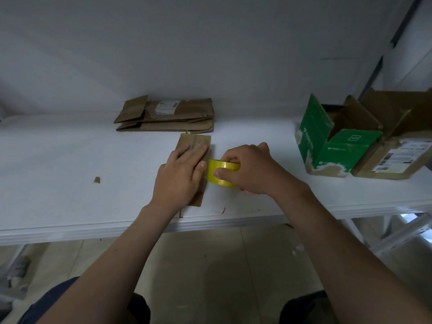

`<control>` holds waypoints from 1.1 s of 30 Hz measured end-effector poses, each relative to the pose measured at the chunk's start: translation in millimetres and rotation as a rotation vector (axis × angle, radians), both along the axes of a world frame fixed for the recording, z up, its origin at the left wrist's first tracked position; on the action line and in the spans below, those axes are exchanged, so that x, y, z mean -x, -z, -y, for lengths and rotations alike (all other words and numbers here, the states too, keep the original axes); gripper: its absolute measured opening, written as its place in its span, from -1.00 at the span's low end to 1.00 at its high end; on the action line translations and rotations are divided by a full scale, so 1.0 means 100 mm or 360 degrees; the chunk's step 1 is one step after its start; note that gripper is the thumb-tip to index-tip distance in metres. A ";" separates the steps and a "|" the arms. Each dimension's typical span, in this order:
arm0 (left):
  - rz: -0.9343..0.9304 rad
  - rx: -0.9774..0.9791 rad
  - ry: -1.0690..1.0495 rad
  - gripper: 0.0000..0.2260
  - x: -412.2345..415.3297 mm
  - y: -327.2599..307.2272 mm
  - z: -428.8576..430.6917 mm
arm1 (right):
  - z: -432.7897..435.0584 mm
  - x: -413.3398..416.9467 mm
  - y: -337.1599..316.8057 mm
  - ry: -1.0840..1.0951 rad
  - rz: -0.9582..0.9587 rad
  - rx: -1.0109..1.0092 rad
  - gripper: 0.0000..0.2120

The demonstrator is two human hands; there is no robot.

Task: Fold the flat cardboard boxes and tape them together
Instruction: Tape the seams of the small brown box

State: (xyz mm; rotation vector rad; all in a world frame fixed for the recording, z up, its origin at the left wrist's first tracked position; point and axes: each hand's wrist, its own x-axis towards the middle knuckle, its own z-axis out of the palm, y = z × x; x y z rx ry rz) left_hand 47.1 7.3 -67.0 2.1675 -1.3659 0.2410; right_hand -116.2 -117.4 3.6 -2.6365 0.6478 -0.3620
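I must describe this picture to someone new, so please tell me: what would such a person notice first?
First the yellow tape, gripped by the right hand near the middle of the table. Just left of it, the left hand presses flat on a small brown box. At the right edge stands an open green box, and flat boxes lie at the back.

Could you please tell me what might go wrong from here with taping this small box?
1. The left hand only presses flat on the box; pulling the tape roll with the right hand could shift it and skew the strip.
2. Its thumb lies beside the roll, so tape may catch it.
3. The box sits near the table edge and could slide off.
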 end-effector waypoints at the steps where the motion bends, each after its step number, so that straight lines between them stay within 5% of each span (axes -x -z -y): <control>1: 0.0000 -0.0002 -0.0005 -0.50 0.00 -0.01 0.00 | 0.04 0.01 0.02 0.0027 -0.0049 0.0088 -0.71; 13: -0.0318 0.0235 -0.0161 -0.53 0.10 -0.06 0.05 | 0.20 -0.16 0.23 0.0281 -0.0071 0.0482 -0.67; 23: -0.0135 0.0331 -0.0259 -0.50 0.12 0.06 0.09 | 0.12 -0.29 0.30 0.0272 -0.0025 0.0582 -0.66; 33: -0.0355 0.0305 -0.0258 -0.39 0.11 0.03 0.02 | 0.06 -0.22 0.25 0.0250 -0.0052 0.0497 -0.66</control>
